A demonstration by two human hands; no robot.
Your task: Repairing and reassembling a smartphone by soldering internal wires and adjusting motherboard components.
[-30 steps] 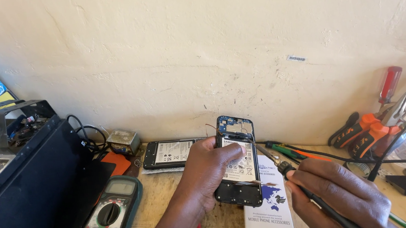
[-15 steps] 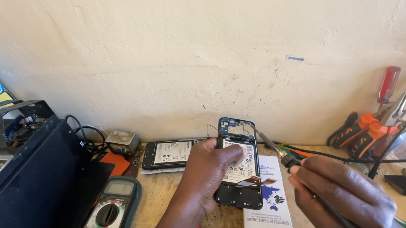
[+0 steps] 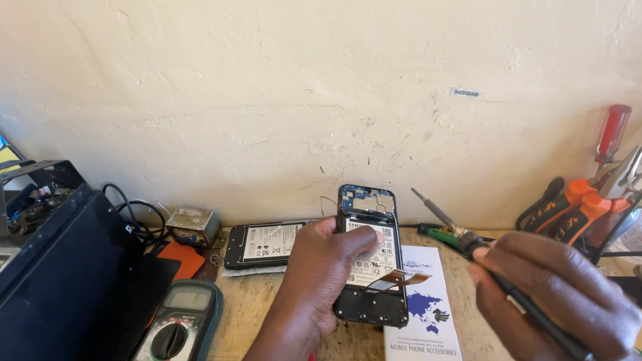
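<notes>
While the left hand [image 3: 322,271] holds the opened phone [image 3: 372,258], the soldering iron [image 3: 495,281] has lifted away.

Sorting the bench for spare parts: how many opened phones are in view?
2. One opened black phone with its battery exposed is held upright in the left hand; another opened black phone lies flat by the wall. Others may hide behind the clutter.

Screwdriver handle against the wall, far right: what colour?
Translucent red handle, seen best in the head view.
</notes>
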